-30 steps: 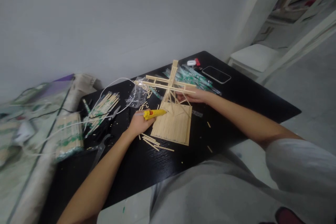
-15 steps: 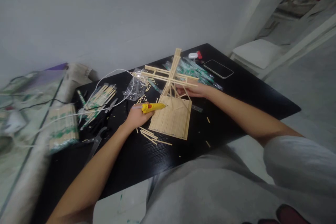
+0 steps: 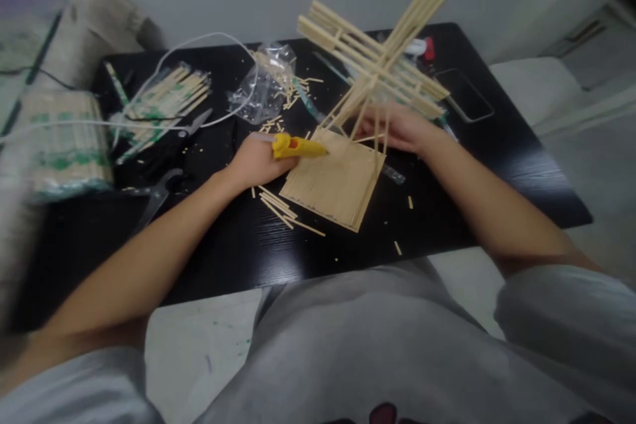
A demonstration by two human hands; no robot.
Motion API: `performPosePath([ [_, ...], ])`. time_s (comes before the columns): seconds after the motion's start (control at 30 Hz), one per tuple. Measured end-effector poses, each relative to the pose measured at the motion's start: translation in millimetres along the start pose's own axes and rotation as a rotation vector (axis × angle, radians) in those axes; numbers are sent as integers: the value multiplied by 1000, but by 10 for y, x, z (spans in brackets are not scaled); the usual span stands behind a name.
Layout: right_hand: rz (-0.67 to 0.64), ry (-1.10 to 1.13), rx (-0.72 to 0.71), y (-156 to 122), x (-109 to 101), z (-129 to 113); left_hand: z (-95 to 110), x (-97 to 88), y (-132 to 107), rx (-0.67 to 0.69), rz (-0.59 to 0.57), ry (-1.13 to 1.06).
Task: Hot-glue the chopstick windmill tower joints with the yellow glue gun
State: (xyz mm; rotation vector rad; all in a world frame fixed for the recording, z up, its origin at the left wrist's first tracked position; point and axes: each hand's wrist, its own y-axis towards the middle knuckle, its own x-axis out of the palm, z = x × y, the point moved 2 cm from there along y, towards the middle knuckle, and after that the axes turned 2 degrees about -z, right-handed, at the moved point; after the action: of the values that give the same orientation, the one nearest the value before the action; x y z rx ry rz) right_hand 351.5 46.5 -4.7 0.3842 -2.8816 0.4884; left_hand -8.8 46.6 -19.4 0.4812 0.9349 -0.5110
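Note:
My left hand (image 3: 258, 160) is closed around a yellow hot glue gun (image 3: 301, 146), its nozzle directed right over the flat stick base (image 3: 330, 179) of a model. The model is a windmill-like frame of pale wooden sticks, with long crossed blades (image 3: 382, 66) above thin slanting legs. Behind the legs, my right hand (image 3: 397, 126) has its fingers curled against the frame; the blades and legs hide part of them. A short thin stick (image 3: 372, 138) lies close to the right fingertips.
Loose sticks (image 3: 285, 209) lie before the base. On the left are scissors (image 3: 196, 124), pliers-like cutters (image 3: 156, 195), wrapped chopstick bundles (image 3: 67, 139) and a white cord (image 3: 64, 124). Crumpled plastic (image 3: 263, 89) lies behind; a phone (image 3: 467, 96) rests back right.
The camera view has shifted down and closer, so the model looks larger and its blades lean further right. The glue gun stays in my left hand; my right hand remains behind the legs.

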Motion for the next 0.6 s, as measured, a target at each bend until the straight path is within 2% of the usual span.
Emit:
performPosePath([
  [0.1, 19, 9, -20, 4, -5, -3, 78, -32, 11, -30, -37, -8],
  [0.27, -67, -1, -45, 18, -25, 27, 182, -87, 4, -44, -72, -5],
  [0.4, -125, 5, -52, 26, -39, 50, 172, -98, -10, -45, -66, -18],
  [0.6, -142, 23, -16, 65, -20, 76, 123, -101, -13, -5, -44, -37],
])
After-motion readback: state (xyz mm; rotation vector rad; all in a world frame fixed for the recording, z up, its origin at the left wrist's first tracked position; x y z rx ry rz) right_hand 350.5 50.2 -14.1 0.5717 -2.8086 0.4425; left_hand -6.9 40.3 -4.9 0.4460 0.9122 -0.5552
